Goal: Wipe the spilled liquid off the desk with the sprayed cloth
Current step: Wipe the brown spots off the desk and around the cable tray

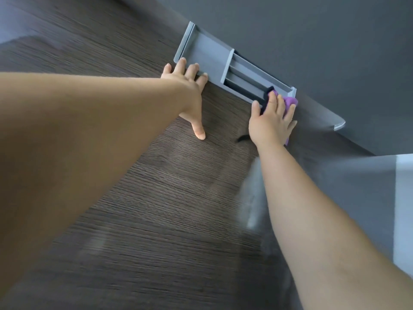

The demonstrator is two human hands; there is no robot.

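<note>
While both bare forearms reach far forward, the dark wood-grain desk (138, 198) fills most of the view, w/ a flat dark grey back panel (312, 41) beyond the fingertips. A long grey plastic cable tray (207, 52) sits in the desk along that panel, btw the two hands' fingertips & the panel. Left hand (190, 92) lies palm down, fingers straight & spread wide, tips touching the tray's near edge, thumb pointing back toward the person. Right hand (271, 121) is also flat & splayed, pressing the purple cloth (290, 101) onto the desk at the tray's slotted end; cloth pokes out past the fingertips & by the little-finger side. A thin black cable (264, 101) comes out of the tray just left of the right index finger. Heavy blur; spill can't be made out.
</note>
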